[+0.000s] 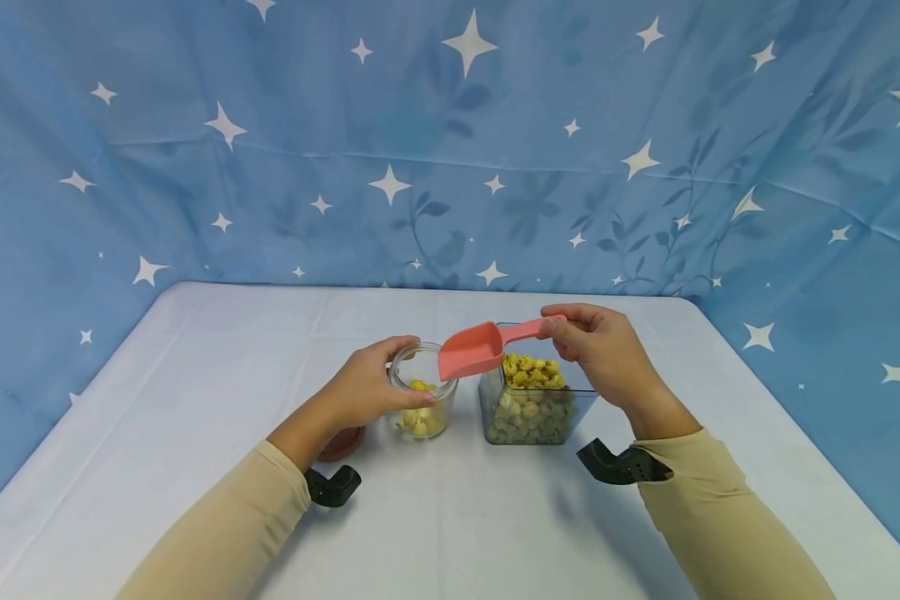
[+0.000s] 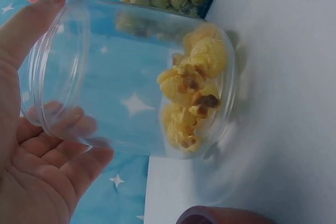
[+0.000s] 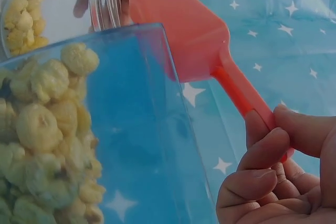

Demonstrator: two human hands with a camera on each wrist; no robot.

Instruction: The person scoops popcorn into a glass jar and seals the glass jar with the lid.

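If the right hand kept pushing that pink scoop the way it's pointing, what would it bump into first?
Most likely the small round jar held by the left hand: the scoop in the right hand already hangs at its rim, though depth is hard to judge.

Jar [image 1: 422,398] left of tub [image 1: 537,400], scoop [image 1: 474,349] above between them, lid [image 1: 342,443] left of jar

**Scoop tipped over the jar**

A pink plastic scoop [image 1: 471,350] is tilted mouth-down over the rim of a small round clear jar [image 1: 423,404], which stands on the tabletop with a little yellow popcorn [image 2: 191,95] at its bottom. Just beside it stands a square clear container [image 1: 537,400], heaped with popcorn.
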